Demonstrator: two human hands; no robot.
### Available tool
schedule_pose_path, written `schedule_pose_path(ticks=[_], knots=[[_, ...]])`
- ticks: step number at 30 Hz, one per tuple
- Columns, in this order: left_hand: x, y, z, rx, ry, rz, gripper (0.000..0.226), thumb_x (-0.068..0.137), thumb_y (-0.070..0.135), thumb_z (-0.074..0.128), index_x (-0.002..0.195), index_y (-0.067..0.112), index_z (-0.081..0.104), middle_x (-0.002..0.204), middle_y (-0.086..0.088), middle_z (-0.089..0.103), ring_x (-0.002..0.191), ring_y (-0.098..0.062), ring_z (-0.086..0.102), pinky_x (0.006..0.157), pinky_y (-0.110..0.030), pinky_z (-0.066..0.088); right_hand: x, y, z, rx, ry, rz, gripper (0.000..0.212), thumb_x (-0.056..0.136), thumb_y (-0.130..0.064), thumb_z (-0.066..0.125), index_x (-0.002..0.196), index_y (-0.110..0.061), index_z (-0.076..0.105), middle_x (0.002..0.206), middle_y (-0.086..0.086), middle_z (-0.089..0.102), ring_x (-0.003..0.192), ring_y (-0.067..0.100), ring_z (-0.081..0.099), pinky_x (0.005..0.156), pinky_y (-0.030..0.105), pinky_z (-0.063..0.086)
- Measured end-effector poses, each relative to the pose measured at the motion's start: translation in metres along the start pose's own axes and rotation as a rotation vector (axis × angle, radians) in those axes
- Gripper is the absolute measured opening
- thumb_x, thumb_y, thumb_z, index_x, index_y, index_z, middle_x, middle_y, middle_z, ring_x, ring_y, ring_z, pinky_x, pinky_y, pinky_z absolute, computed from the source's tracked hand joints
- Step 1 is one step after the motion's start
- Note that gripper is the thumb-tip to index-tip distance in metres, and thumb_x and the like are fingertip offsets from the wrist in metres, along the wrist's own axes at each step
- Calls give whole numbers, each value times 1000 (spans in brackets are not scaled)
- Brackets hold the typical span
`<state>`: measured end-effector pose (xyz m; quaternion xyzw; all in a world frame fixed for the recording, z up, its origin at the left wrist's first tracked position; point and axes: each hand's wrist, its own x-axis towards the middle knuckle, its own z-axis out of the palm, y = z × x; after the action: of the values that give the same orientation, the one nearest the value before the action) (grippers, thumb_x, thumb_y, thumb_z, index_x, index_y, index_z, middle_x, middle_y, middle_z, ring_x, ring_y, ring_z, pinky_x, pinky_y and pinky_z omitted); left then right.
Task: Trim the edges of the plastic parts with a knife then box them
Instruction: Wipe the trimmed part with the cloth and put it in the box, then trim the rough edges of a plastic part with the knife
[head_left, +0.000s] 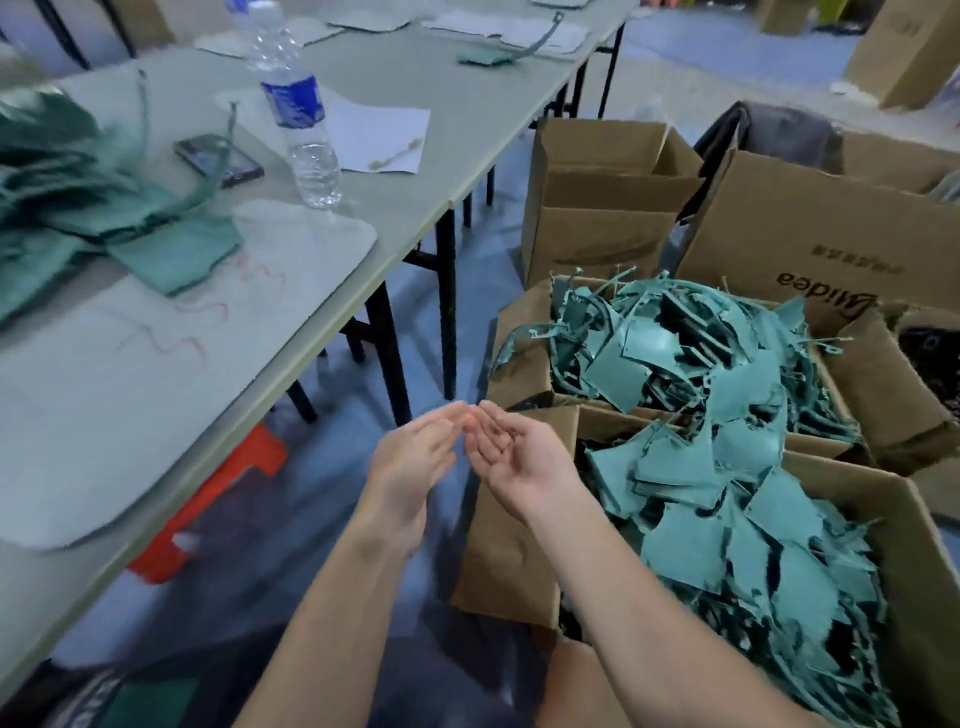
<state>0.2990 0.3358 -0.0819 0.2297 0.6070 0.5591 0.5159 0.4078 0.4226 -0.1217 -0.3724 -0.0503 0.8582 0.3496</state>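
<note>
Cardboard, brown and creased, forms the nearest box (519, 545), and every place below is given from it. It is heaped above its rim with teal plastic parts (727, 545), flat pieces with ragged edges. Just left of this box, over the floor, both hands are raised. The left hand (410, 467) and the right hand (514, 457) are turned palm towards palm, fingers loosely spread and relaxed. Nothing is gripped in either. The fingertips are brought close together; whether they touch cannot be told.

Further left of the box, an orange stool (208, 499) is seen under the worktop (415, 182). On the worktop, well left of the box, a grey mat (182, 389) with rounded corners is laid, marked with faint red scribbles.

Directly behind the box and touching it, a second cardboard box (524, 338) is likewise piled with teal parts and thin curved strips (701, 338). Left of the box and beyond the mat, a loose pile of teal pieces (78, 197) is spread on the worktop, partly over the mat's far edge. Beside that pile a dark phone (218, 161) is laid flat, with an upright clear water bottle (296, 114) and a white sheet (379, 135) near it.

Farthest behind the box, an open carton (597, 208) and a printed carton (805, 234) are stood on the floor.
</note>
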Motion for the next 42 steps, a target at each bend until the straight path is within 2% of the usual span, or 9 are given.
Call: schedule_pose_path(ticks=[5, 9, 11, 16, 24, 29, 37, 40, 42], knots=[[-17, 53, -59, 94, 108, 170, 37, 101, 8, 53, 97, 31, 82, 106, 15, 77, 106, 1, 68, 88, -14, 53, -8, 20, 92, -265, -182, -28, 25, 98, 1, 51, 117, -2, 66, 104, 11, 78, 91, 19, 75, 93, 33, 56], [-36, 75, -100, 242, 301, 323, 39, 96, 3, 59, 119, 30, 73, 104, 23, 72, 98, 7, 65, 100, -21, 49, -28, 60, 179, -583, -299, -97, 23, 92, 4, 49, 105, 0, 69, 92, 14, 76, 75, 17, 68, 68, 23, 54], [-55, 86, -124, 249, 389, 412, 45, 90, 7, 61, 115, 42, 71, 107, 29, 72, 107, 8, 66, 104, -24, 49, -42, 90, 217, -693, -394, -118, 23, 90, 6, 50, 96, -2, 71, 84, 12, 76, 74, 16, 69, 76, 25, 53], [-117, 112, -210, 314, 1014, 628, 30, 91, 36, 70, 120, 44, 66, 90, 29, 71, 88, 9, 68, 73, -11, 52, -73, 174, 289, -698, -739, 79, 21, 90, 4, 54, 98, -3, 72, 102, 19, 76, 100, 25, 74, 87, 37, 61], [-221, 107, -337, 226, 1301, 528, 22, 85, 16, 76, 87, 38, 79, 76, 16, 77, 73, 1, 72, 68, -19, 54, -114, 321, 353, -923, -1154, 341, 22, 88, 2, 56, 90, -5, 77, 110, 17, 75, 107, 23, 72, 87, 34, 61], [-266, 96, -375, 392, 1544, 332, 17, 76, 45, 70, 90, 53, 74, 72, 26, 73, 73, 4, 70, 69, -30, 58, -136, 398, 360, -1131, -1297, 323, 24, 94, 7, 54, 90, -3, 74, 94, 15, 75, 88, 18, 71, 77, 21, 59], [-280, 103, -414, 396, 1783, 60, 10, 71, 51, 66, 79, 56, 68, 67, 18, 70, 69, -13, 69, 62, -29, 55, -138, 469, 362, -1279, -1358, 12, 26, 84, 4, 62, 79, -15, 78, 80, 14, 77, 76, 27, 71, 87, 44, 57], [-279, 106, -437, 410, 1800, 59, 12, 77, 49, 70, 68, 57, 68, 74, 31, 69, 75, -6, 70, 66, -25, 53, -111, 479, 369, -1492, -1367, -440, 20, 84, -13, 66, 81, -30, 75, 103, -18, 76, 104, 11, 68, 85, 12, 48], [-278, 102, -458, 476, 1758, 14, 14, 85, 42, 67, 91, 51, 74, 95, 18, 76, 94, -14, 71, 81, -29, 55, -84, 473, 376, -1641, -1338, -829, 16, 88, -18, 65, 89, -31, 73, 133, -20, 62, 140, 4, 41, 99, 4, 26]])
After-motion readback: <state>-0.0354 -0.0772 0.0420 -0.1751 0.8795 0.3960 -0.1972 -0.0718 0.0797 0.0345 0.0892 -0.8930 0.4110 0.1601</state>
